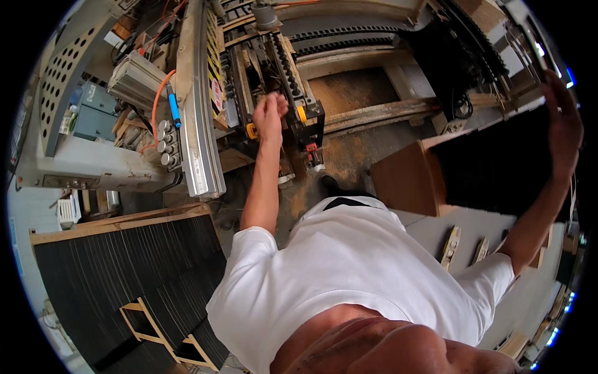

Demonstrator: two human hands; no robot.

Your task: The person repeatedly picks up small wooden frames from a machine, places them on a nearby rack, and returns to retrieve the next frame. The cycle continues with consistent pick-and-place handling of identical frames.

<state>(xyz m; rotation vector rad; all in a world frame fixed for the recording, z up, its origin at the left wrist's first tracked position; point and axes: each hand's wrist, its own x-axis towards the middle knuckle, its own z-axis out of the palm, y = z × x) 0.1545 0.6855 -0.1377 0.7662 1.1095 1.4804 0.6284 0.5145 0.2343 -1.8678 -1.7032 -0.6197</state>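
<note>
My left hand (269, 117) reaches over the near end of a machine's narrow feed track, its fingers curled closed. Whatever they hold, if anything, does not show. Beside it runs a row of dark rollers (288, 71) with a yellow knob (302, 114) at the near end. Another yellow knob (251, 131) sits just below the hand, on its left. My right hand (564, 137) is stretched far out to the right, fingers extended upward near a metal frame at the picture's rim. Below that hand lies a large black panel surface (498, 165).
A metal beam (198, 124) with a blue pen-like tool (174, 107) stands left of the track. Dark slats (124, 268) are stacked lower left. A brown box-like block (405, 177) stands at right. Sawdust covers the floor (339, 162). Black cable chains (349, 34) cross behind.
</note>
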